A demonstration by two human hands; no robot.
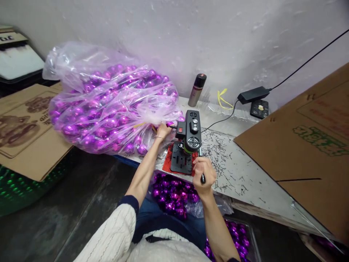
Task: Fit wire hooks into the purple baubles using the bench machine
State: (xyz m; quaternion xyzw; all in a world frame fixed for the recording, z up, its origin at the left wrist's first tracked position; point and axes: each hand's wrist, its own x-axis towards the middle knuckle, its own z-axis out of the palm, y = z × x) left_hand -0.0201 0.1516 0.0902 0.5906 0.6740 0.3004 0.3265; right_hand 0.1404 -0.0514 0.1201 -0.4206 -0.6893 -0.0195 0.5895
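My right hand (204,171) is closed around the black-tipped lever handle (203,178) of a small black bench drill press (193,125). The press stands on a red pad (168,160), its slotted black base plate (180,160) strewn with dark bits. To the left of the press, my left hand (163,130) reaches to the gathered mouth of a big clear plastic bag (89,69) full of shiny purple balls (92,105). Its fingers point down and are mostly hidden, so their grip is unclear. More purple faceted balls (174,194) lie in plastic over my lap.
A spray can (197,90), a yellow ribbon (224,99), a black power adapter (253,94) and a dark phone-like object (259,109) line the wall. Black shavings litter the white table (240,156). Cardboard boxes flank both sides (305,145). A clear tub (253,236) of purple balls sits below.
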